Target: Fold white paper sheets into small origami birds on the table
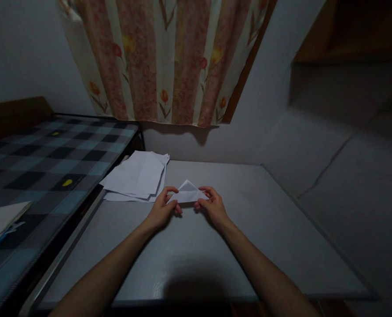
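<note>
A folded sheet of white paper (187, 193), with a pointed top and a wide flat lower band, is held up between both hands above the table. My left hand (163, 206) pinches its left end between thumb and fingers. At the opposite end, my right hand (213, 207) grips the paper the same way. Just beyond my left hand lies a loose stack of white paper sheets (134, 174) on the table's far left corner.
The pale table (268, 233) meets a cracked wall (341, 145) on the right. On the left stands a bed with a checked mattress (80, 149), bearing a white and blue bundle (4, 220). A flowered curtain (169, 61) hangs behind; a wooden cabinet (354, 35) juts out upper right.
</note>
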{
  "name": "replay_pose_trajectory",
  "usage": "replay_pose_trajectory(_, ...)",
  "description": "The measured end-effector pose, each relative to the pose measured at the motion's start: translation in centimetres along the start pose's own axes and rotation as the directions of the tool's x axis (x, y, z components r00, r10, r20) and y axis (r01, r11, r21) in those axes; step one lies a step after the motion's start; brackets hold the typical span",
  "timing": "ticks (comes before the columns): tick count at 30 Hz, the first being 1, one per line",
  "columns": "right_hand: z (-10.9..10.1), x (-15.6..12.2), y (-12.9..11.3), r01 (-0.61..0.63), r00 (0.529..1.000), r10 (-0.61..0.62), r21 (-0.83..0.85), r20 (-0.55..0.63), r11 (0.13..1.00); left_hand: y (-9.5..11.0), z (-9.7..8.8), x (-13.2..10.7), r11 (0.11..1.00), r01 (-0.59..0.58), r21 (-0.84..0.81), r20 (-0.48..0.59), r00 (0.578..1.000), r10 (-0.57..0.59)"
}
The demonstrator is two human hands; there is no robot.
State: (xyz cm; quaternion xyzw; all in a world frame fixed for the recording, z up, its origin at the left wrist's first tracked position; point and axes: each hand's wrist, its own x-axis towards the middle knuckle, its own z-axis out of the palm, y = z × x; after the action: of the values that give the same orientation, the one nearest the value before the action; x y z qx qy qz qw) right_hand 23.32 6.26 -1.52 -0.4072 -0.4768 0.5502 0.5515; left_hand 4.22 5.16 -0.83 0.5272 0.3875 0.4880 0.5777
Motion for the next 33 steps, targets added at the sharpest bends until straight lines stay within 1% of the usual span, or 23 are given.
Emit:
replay_pose_trajectory(4,-0.1,0.1,0.0,0.036,0.999,-0.036,-0.018,0.038,0.999,0.0,-0.2,0.0,1.0,-0.009,0.004,0.019,1.0,0.009)
replay_pose_trajectory(8,-0.3,0.0,0.0,0.084,0.995,-0.081,-0.053,0.055,0.995,-0.1,-0.4,0.1,0.999,-0.028,0.016,0.064,0.998,0.027)
replay_pose_trajectory(11,-0.4,0.0,0.0,0.108,0.992,-0.103,-0.07,0.069,0.992,-0.2,-0.6,0.2,0.999,-0.037,0.012,0.073,0.997,0.036)
replay_pose_trajectory(16,-0.6,0.1,0.1,0.124,0.989,-0.117,-0.08,0.092,0.989,-0.6,-0.8,0.4,1.0,-0.003,-0.021,0.075,0.997,0.005)
replay_pose_trajectory(21,-0.5,0.1,0.2,0.098,0.992,-0.095,-0.033,0.083,0.995,-1.1,-0.9,0.6,0.999,0.033,-0.005,0.065,0.997,-0.033)
replay_pose_trajectory(26,-0.8,0.0,0.3,0.011,0.991,-0.008,-0.015,0.13,1.0,-0.9,-0.9,0.6,0.995,0.093,-0.049,0.022,0.996,-0.092)
replay_pose_trajectory(29,-0.8,-0.1,0.1,0.025,0.991,-0.025,0.002,0.13,1.0,-0.4,-1.0,0.4,0.999,0.048,-0.024,0.058,0.997,-0.047)
replay_pose_trajectory(31,-0.7,-0.2,0.0,0.023,0.994,-0.021,-0.012,0.108,1.0,-0.2,-1.0,0.3,0.999,-0.004,0.046,0.075,0.997,0.0)
replay_pose_trajectory(33,-0.6,-0.1,-0.1,0.001,0.995,0.003,-0.046,0.099,0.999,-0.2,-0.9,0.2,0.99,-0.052,0.132,0.058,0.997,0.045)
